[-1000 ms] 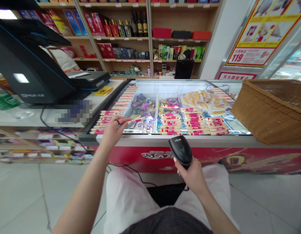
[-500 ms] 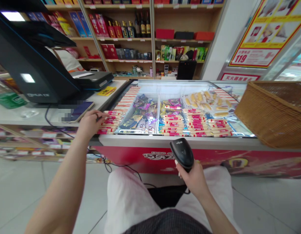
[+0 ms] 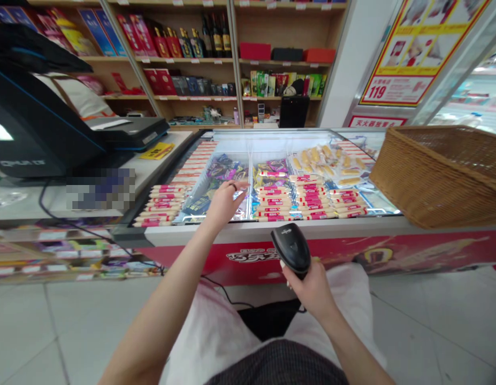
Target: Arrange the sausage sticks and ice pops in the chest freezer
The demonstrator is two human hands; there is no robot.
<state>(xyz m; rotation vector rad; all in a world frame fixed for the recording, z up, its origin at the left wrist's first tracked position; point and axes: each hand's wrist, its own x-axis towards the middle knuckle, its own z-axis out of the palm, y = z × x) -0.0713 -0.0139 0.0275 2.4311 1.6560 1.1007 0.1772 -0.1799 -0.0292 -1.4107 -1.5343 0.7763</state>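
My right hand point(image 3: 312, 289) is wrapped round the handle of a black barcode scanner point(image 3: 291, 248), held in front of the chest freezer point(image 3: 183, 235). Over the freezer's glass top hovers my left hand point(image 3: 227, 200), fingers stretched out and nothing in them. Just right of those fingers lie several sausages point(image 3: 274, 202) in red-and-cream wrappers, set in rows on the glass. Another stack of wrapped sausages point(image 3: 159, 206) rests on the freezer's left end. Under the glass, bagged frozen goods point(image 3: 227, 168) show in purple and dark packs.
A brown woven basket point(image 3: 432, 182) stands on the freezer's right end. Clear packs of yellow snacks point(image 3: 328, 163) lie behind the sausages. At left, a counter carries a black checkout machine point(image 3: 39, 117) and a cable point(image 3: 71, 227). Shelves point(image 3: 191, 61) line the back.
My left hand has moved right, from the left sausage stack to above the middle of the freezer. The view has turned slightly right. My right hand still holds the scanner.
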